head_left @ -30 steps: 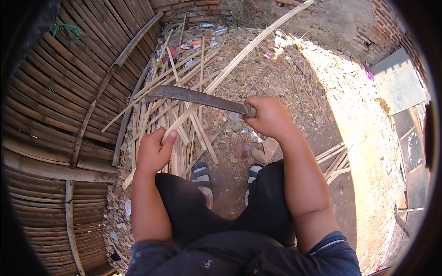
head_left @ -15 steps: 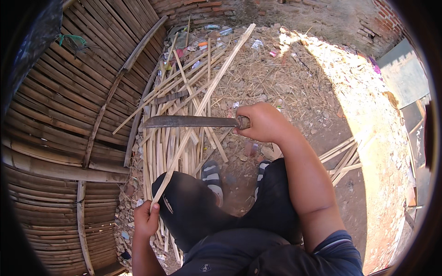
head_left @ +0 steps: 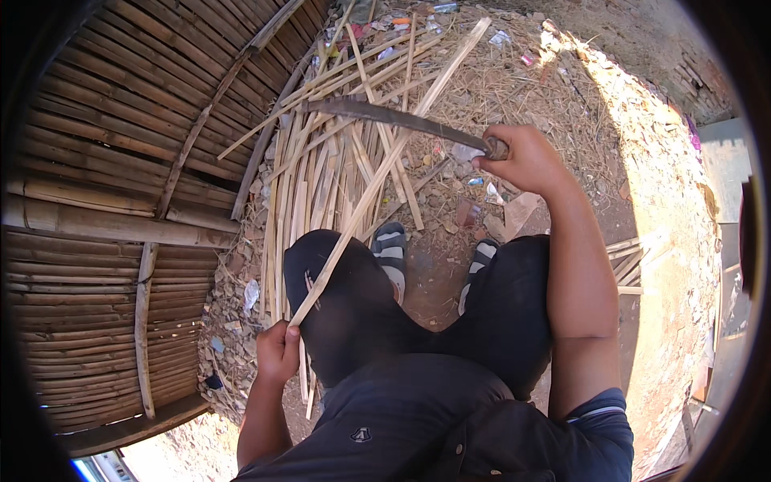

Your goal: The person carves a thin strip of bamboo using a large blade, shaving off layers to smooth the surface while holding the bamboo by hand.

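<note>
Gripping the near end of a long, pale, split-bamboo strip point(head_left: 345, 238) between thumb and curled fingers, the left hand point(head_left: 278, 351) sits low, beside the left thigh. From there the strip slants up and away, passing over the left knee of the black trousers point(head_left: 506, 313). Closed around the short handle of a dark, long-bladed metal machete point(head_left: 442, 131), the right hand point(head_left: 522, 157) is raised ahead of the right knee. The blade points left and crosses in front of the strip; whether the two touch cannot be told. Beyond lies a loose heap of similar pale bamboo strips point(head_left: 313, 193) on brown, litter-strewn ground point(head_left: 498, 80), alongside a wall of weathered brown bamboo slats point(head_left: 96, 145). A smaller bunch of pale strips point(head_left: 626, 265) lies at the right. Dark footwear with white stripes point(head_left: 390, 245) covers the feet. A small, pale-outlined, shield-shaped emblem point(head_left: 361, 435) marks the dark shirt point(head_left: 426, 402); any printing on the litter is too small to read.
</note>
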Demonstrator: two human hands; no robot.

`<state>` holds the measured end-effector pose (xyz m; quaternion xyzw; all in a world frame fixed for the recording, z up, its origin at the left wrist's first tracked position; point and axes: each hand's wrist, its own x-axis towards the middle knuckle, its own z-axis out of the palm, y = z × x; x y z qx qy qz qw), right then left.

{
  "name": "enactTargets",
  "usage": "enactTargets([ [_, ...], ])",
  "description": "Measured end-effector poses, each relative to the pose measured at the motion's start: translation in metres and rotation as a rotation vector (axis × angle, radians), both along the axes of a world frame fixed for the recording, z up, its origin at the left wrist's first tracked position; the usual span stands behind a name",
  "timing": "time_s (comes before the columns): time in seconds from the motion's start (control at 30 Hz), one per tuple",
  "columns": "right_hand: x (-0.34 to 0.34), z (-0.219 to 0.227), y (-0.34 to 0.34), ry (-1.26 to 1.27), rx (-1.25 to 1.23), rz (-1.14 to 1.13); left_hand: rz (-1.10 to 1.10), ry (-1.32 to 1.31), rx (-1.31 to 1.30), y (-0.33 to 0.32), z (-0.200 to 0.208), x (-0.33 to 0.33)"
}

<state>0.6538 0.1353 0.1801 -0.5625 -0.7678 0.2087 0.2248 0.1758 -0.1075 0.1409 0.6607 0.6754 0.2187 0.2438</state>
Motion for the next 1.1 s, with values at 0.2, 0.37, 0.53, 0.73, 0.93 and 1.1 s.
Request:
enactTargets([
  [0.2, 0.016, 0.005, -0.006, 0.105, -0.008, -0.083, -0.057, -0.005, 0.007, -0.001, 0.0, 0.015],
  [0.37, 0.002, 0.022, -0.013, -0.049, -0.114, 0.024, -0.074, 0.007, -0.007, -0.005, 0.006, 0.014],
  [0.53, 0.021, 0.009, 0.0, -0.012, -0.094, -0.109, -0.073, 0.073, -0.039, -0.009, -0.002, 0.007],
  [0.73, -0.008, 0.02, -0.012, -0.106, -0.161, 0.057, -0.093, 0.051, -0.105, -0.005, 0.005, 0.001],
  [0.93, 0.047, -0.015, 0.009, 0.07, -0.036, -0.213, -0.122, 0.069, -0.089, 0.003, -0.001, 0.002],
  [1.1, 0.019, 0.007, -0.001, 0.05, -0.072, -0.162, -0.119, -0.014, -0.083, 0.002, -0.002, 0.0],
])
